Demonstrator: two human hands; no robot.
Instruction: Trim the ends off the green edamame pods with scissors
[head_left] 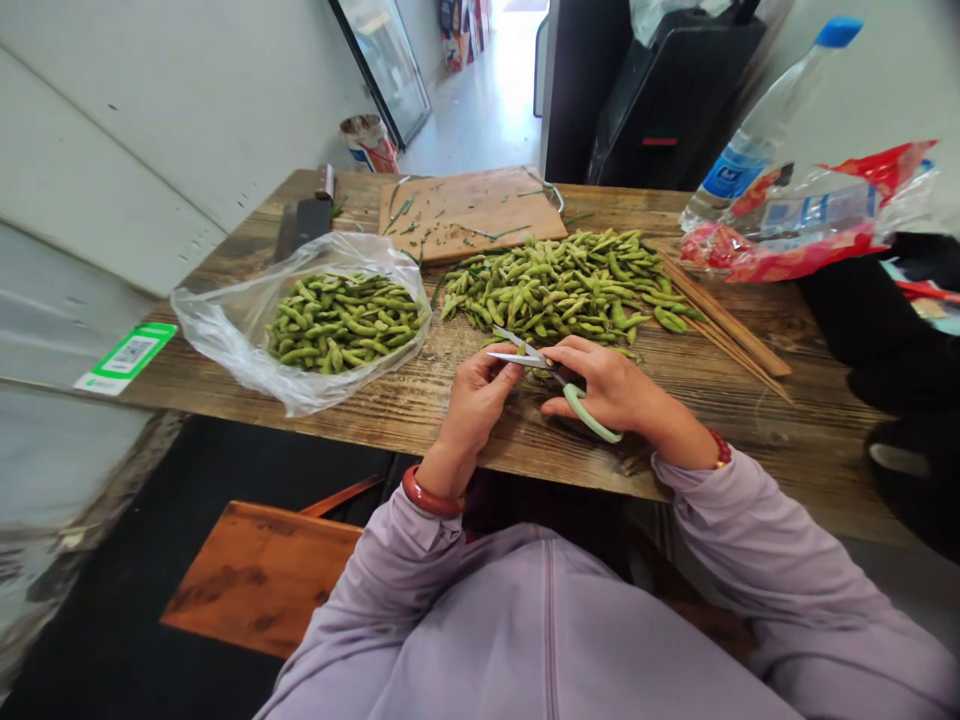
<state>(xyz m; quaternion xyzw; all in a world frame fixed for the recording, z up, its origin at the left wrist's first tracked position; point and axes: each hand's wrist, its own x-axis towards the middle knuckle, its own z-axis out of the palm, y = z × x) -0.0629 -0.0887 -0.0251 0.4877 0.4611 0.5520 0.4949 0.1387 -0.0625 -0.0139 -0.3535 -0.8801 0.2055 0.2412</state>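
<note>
My right hand (604, 385) is closed round a pair of scissors (592, 415) with pale green handles, the blades parted and pointing left. My left hand (480, 390) is pinched at the blades, with a green pod (522, 349) between them, mostly hidden by the fingers. Just beyond both hands lies a loose heap of edamame pods (555, 285) on the wooden table (360, 415). To the left, a clear plastic bag (225, 325) lies spread with its mouth wide, holding more pods (345, 320).
A cutting board (472, 205) with green scraps lies at the back, beside a cleaver (304, 225). Wooden chopsticks (727, 320) rest right of the heap. A water bottle (750, 150) and a red plastic package (810, 230) stand at right. A wooden stool (259, 575) is below left.
</note>
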